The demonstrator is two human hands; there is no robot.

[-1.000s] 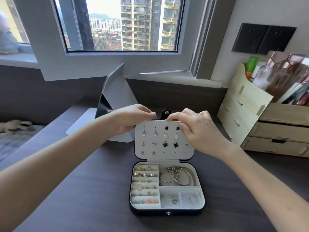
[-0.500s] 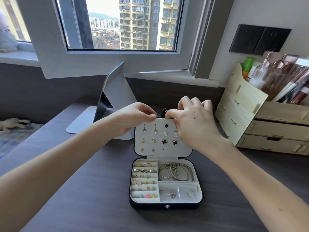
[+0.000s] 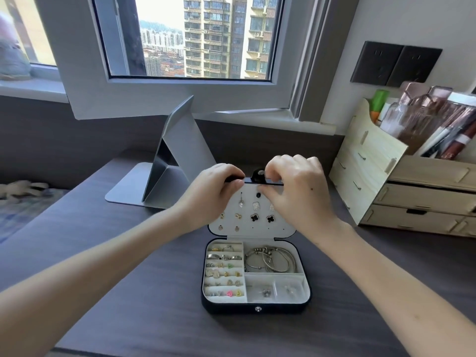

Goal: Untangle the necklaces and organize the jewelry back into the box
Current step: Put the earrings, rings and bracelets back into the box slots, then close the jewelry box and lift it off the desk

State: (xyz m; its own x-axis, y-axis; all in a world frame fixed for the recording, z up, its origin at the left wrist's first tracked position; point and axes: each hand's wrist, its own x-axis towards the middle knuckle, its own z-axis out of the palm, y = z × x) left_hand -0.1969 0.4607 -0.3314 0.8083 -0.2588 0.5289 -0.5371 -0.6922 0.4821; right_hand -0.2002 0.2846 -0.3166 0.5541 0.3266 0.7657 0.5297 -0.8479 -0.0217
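A dark jewelry box (image 3: 255,306) lies open on the desk in front of me. Its raised lid panel (image 3: 251,226) carries several earrings. My left hand (image 3: 213,191) grips the lid's top edge at the left, and my right hand (image 3: 296,186) grips it at the right beside the black snap tab (image 3: 258,174). In the tray, rings fill the left slots (image 3: 223,269), silver bangles (image 3: 270,259) lie at the upper right, and small pieces sit at the lower right (image 3: 266,292). I see no necklaces.
A folded grey stand (image 3: 164,181) is behind the box on the left. A wooden drawer organizer (image 3: 386,186) full of cosmetics stands at the right. An open window sash (image 3: 167,99) juts in above the desk.
Both hands have shifted along the lid's top edge; the left now covers the lid's upper-left corner, the right its upper-right. The head camera has moved slightly.
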